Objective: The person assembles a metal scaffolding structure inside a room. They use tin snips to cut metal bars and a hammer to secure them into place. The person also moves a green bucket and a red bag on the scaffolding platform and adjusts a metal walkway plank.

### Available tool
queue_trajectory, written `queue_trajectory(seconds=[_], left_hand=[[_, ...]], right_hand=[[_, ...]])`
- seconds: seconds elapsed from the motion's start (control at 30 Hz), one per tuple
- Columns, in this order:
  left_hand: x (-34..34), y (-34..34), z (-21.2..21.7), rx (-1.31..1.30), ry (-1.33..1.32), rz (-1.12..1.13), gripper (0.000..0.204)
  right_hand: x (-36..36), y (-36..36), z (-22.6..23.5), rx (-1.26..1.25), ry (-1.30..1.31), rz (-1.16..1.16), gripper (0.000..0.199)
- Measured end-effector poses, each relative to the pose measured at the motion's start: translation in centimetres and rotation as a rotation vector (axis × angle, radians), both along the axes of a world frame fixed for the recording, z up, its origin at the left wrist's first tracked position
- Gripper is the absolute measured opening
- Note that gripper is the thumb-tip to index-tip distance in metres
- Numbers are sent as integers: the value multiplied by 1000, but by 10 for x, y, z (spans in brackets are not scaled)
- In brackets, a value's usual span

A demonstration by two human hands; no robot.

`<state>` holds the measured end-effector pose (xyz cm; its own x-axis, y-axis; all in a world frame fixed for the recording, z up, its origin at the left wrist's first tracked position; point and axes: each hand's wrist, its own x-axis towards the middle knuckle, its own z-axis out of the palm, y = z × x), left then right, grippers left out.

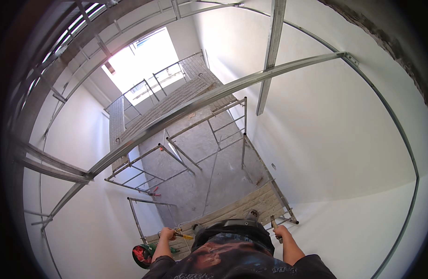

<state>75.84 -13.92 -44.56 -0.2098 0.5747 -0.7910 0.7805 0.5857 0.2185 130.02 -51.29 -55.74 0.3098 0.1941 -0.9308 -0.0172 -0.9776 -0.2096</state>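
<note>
My left hand (167, 233) is closed round a small tool with a yellow handle (185, 236); its exact kind is too small to make out. At my other side, low by my hip, my right hand (281, 231) grips what looks like a hammer (273, 222), its pale handle showing below the fist. Both arms hang apart from my body. I stand on a scaffold plank (242, 204), my shoes at its far edge. Beside my left forearm is a dark green bucket (151, 251) with red material inside.
A metal ceiling channel (186, 109) crosses ahead at height, and another hangs down (271, 56). Scaffold frames (245, 121) stand over the grey concrete floor (200, 181) far below. Plank platforms (176, 95) lie before a bright window (146, 60). White walls flank both sides.
</note>
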Motion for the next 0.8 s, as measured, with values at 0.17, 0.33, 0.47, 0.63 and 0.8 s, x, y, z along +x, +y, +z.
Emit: queue_trajectory(seconds=[0.17, 0.33, 0.47, 0.63, 0.8], left_hand=[[51, -6, 9, -55, -79, 18, 25], [88, 11, 12, -59, -117, -30, 27], [90, 28, -3, -78, -96, -17, 24], [159, 77, -9, -6, -73, -164, 23], [179, 77, 6, 49, -86, -166, 22]], right_hand=[[72, 23, -15, 112, -63, 248, 36], [96, 105, -11, 289, -183, 583, 46], [76, 188, 16, 52, 69, 493, 45], [102, 222, -28, 112, 159, 887, 33], [108, 244, -38, 230, 391, 699, 35]])
